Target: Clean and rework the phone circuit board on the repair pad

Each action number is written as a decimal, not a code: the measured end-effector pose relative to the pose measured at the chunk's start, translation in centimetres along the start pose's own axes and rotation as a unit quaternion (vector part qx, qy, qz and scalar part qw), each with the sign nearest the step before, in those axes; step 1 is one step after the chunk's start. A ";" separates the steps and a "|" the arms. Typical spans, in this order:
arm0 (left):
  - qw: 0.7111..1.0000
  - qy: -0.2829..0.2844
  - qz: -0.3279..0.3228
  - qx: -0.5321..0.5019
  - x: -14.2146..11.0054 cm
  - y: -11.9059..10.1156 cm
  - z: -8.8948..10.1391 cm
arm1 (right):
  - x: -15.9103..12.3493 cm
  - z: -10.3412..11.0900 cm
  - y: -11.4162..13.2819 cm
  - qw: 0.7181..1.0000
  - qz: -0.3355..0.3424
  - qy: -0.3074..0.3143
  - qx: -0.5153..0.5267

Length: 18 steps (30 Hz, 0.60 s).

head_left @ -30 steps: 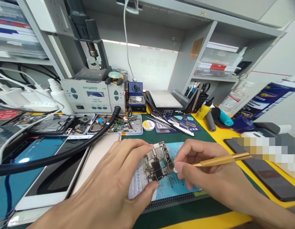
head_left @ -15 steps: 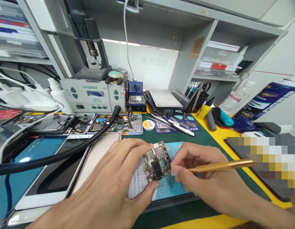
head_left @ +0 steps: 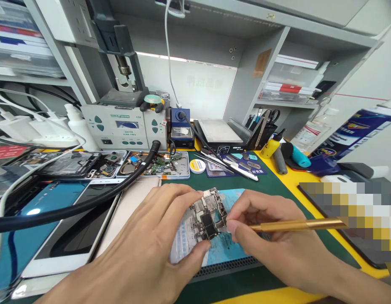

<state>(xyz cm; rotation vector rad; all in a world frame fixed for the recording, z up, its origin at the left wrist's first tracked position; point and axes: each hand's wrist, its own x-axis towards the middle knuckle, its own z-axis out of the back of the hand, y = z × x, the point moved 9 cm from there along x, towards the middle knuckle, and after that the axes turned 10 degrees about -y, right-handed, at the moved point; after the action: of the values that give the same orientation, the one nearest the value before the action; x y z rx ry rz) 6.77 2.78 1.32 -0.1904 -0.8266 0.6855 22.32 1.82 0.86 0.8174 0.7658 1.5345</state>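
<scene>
A phone circuit board (head_left: 209,215) with a dark square chip lies tilted on a blue-and-white printed sheet. My left hand (head_left: 151,232) steadies it, fingertips at its upper left edge and thumb at its lower edge. In my right hand (head_left: 268,232) is a slim gold-handled knife (head_left: 296,225), pinched between thumb and fingers. Its thin, flat metal tip meets the board's right side near the dark chip; exactly what it touches is too small to make out. The fingers cover part of the tool.
Phones (head_left: 75,223) lie at left, crossed by a black hose (head_left: 97,204). A tray of small boards (head_left: 182,164), a round white tin (head_left: 197,166) and tweezers (head_left: 242,171) lie beyond my hands. A hot-air station (head_left: 125,126) stands behind; a dark flat device is at right.
The rear end of the gold handle has swung slightly down and to the right. My left hand and the circuit board look still.
</scene>
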 end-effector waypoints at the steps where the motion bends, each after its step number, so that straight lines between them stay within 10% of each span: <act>1: 1.000 -0.001 -0.001 -0.001 0.0 0.0 0.0 | 0.0 0.0 0.0 1.000 0.000 0.003 0.000; 11: 1.000 -0.006 -0.006 0.001 0.0 -0.3 0.1 | -0.1 0.0 0.4 0.999 0.031 -0.003 -0.018; 18: 1.000 -0.004 -0.006 0.000 -0.1 -0.1 0.1 | -0.9 0.5 2.8 0.974 0.195 -0.081 -0.085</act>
<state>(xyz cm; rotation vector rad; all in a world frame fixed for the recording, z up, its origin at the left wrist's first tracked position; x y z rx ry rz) 6.67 2.59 1.37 -0.1834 -0.8361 0.6753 21.28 0.67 3.39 0.9903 0.3598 1.8254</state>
